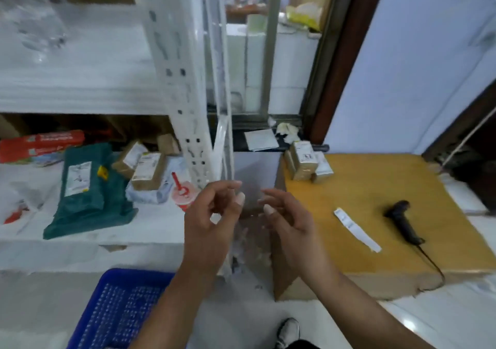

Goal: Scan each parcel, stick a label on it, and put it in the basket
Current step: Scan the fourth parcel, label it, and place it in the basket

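Since the blue plastic mesh basket [120, 272] at the person's feet shows no parcel in the part that is in view, I judge that the task is at or near its start, or between parcels. Just above it, both hands hang in mid-air close together but not touching. The left hand [212, 214] has its grip loose, fingers lightly curled around nothing I can make out. The right hand [290, 222] likewise has its grip relaxed and apart, holding nothing visible. Neither hand touches a parcel, the scanner or a label.

To the right, on the yellow-brown flat desk [362, 187], a white paper label strip [357, 229] lies flat. Beside it, a little apart, lies the black corded handheld scanner [402, 221]. At the far edge of the desk stands a small cluster of brown cardboard parcels [306, 161], touching one another.

To the left, the white shelf [150, 228] carries more parcels. A dark green plastic mailer bag [88, 187] already bears a white printed sheet, and some brown cardboard boxes [147, 170] are piled behind it.

By my reading, every step remains for these: picking one up, scanning it, labelling it and dropping it in the basket.
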`<state>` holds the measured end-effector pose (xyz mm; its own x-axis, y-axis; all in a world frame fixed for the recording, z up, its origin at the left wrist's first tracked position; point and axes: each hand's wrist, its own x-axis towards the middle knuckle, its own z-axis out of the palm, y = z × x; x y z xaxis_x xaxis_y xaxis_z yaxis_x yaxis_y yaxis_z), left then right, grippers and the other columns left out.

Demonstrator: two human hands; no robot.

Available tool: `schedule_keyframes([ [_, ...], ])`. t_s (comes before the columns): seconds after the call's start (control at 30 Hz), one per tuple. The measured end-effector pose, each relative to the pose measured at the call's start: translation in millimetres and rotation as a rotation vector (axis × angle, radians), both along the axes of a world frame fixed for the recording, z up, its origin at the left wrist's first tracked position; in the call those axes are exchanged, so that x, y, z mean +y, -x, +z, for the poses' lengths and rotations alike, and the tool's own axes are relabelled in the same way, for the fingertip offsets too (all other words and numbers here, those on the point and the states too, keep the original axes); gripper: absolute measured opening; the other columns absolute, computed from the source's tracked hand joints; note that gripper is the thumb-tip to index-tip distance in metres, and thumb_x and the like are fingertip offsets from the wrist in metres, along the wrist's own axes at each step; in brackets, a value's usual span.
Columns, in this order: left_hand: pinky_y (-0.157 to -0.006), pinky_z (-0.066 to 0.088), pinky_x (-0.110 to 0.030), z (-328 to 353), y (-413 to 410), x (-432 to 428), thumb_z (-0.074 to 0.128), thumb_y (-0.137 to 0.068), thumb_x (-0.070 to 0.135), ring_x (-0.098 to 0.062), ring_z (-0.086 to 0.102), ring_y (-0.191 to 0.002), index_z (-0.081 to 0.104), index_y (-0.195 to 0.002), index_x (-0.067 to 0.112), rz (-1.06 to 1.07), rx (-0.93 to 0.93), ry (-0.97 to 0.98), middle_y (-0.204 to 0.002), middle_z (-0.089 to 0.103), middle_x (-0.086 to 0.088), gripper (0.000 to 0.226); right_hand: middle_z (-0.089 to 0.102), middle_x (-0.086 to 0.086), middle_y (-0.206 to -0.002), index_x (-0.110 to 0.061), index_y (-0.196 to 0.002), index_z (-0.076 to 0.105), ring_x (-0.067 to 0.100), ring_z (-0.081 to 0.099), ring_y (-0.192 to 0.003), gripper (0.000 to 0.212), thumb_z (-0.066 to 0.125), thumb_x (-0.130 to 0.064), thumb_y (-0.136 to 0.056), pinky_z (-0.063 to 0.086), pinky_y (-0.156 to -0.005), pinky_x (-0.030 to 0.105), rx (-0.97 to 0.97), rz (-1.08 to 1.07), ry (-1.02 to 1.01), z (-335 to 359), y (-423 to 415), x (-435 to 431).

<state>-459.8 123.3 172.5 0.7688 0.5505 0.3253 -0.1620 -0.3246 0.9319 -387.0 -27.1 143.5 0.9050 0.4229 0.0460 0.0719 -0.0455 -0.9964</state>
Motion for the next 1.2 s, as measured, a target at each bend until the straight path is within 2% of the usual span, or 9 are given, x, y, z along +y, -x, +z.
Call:
schedule_keyframes([
  [0.1, -0.072, 0.053, -0.026, 7, -31, -38, 0.067, -0.094, 0.028, -0.014, 0.066, -0.081, 0.073, -0.106, 0.029, -0.111, -0.002, 0.03, -0.085, 0.068, 0.009, 0.013, 0.073, -0.005, -0.109, -0.033, -0.125, 0.068, 0.021, 0.072, -0.099, 0.024, 0.062, -0.027, -0.103, 0.06, -0.087, 0.043, -0.012, -0.127, -0.01, 10, -17, -51],
  [0.3, -0.077, 0.055, -0.049, 10, -86, -124, 0.07, -0.097, 0.017, -0.024, 0.064, -0.08, 0.074, -0.104, 0.031, -0.272, 0.02, 0.075, -0.085, 0.067, -0.004, 0.016, 0.071, 0.003, -0.104, -0.032, -0.12, 0.071, 0.027, 0.07, -0.091, 0.026, 0.06, -0.015, -0.104, 0.059, -0.079, 0.033, -0.043, -0.338, 0.0, 21, -57, -154],
  [0.53, -0.079, 0.057, -0.04, 1, -158, -232, 0.072, -0.097, 0.02, -0.02, 0.067, -0.085, 0.076, -0.103, 0.032, -0.298, 0.085, 0.091, -0.087, 0.07, 0.004, 0.014, 0.071, -0.003, -0.104, -0.041, -0.116, 0.069, 0.013, 0.071, -0.087, 0.022, 0.059, -0.025, -0.105, 0.061, -0.082, 0.038, -0.016, -0.4, 0.089, 24, -117, -276],
  [0.63, -0.077, 0.056, -0.035, -7, -187, -272, 0.07, -0.097, 0.017, -0.013, 0.065, -0.078, 0.076, -0.102, 0.03, -0.271, 0.115, 0.133, -0.085, 0.07, 0.003, 0.015, 0.069, -0.008, -0.098, -0.042, -0.116, 0.068, 0.01, 0.069, -0.084, 0.023, 0.058, -0.024, -0.105, 0.059, -0.076, 0.032, -0.015, -0.379, 0.15, 21, -145, -322],
  [0.73, -0.076, 0.054, -0.031, -21, -213, -297, 0.068, -0.098, 0.011, -0.005, 0.061, -0.071, 0.075, -0.101, 0.029, -0.203, 0.134, 0.194, -0.085, 0.068, 0.002, 0.02, 0.07, -0.009, -0.1, -0.038, -0.118, 0.068, 0.005, 0.068, -0.083, 0.022, 0.059, -0.023, -0.105, 0.055, -0.067, 0.017, -0.017, -0.351, 0.201, 18, -172, -354],
  [0.8, -0.077, 0.055, -0.034, -31, -228, -304, 0.068, -0.098, 0.011, -0.005, 0.061, -0.07, 0.076, -0.101, 0.028, -0.148, 0.143, 0.209, -0.082, 0.068, 0.001, 0.02, 0.07, -0.01, -0.101, -0.036, -0.119, 0.068, 0.005, 0.067, -0.081, 0.021, 0.059, -0.023, -0.105, 0.053, -0.064, 0.013, -0.007, -0.328, 0.226, 14, -192, -365],
  [0.97, -0.08, 0.056, -0.04, -55, -250, -292, 0.067, -0.098, 0.015, -0.015, 0.063, -0.075, 0.076, -0.104, 0.029, -0.024, 0.196, 0.163, -0.084, 0.067, -0.006, 0.017, 0.07, -0.009, -0.1, -0.039, -0.119, 0.068, 0.007, 0.067, -0.082, 0.022, 0.059, -0.025, -0.105, 0.057, -0.067, 0.021, 0.022, -0.233, 0.257, -3, -236, -352],
  [1.03, -0.078, 0.056, -0.038, -69, -256, -279, 0.067, -0.099, 0.015, -0.02, 0.064, -0.081, 0.075, -0.103, 0.033, 0.025, 0.238, 0.156, -0.084, 0.069, 0.002, 0.02, 0.069, -0.009, -0.102, -0.039, -0.122, 0.066, 0.008, 0.069, -0.084, 0.022, 0.059, -0.026, -0.105, 0.061, -0.072, 0.028, 0.023, -0.168, 0.279, -14, -252, -332],
  [1.2, -0.064, 0.048, -0.017, -112, -276, -237, 0.066, -0.098, 0.008, -0.005, 0.057, -0.072, 0.074, -0.111, 0.022, 0.099, 0.338, 0.156, -0.08, 0.063, 0.008, 0.021, 0.064, -0.009, -0.107, -0.035, -0.124, 0.065, 0.024, 0.071, -0.092, 0.023, 0.06, -0.024, -0.104, 0.061, -0.081, 0.041, 0.089, -0.044, 0.34, -50, -291, -269],
])
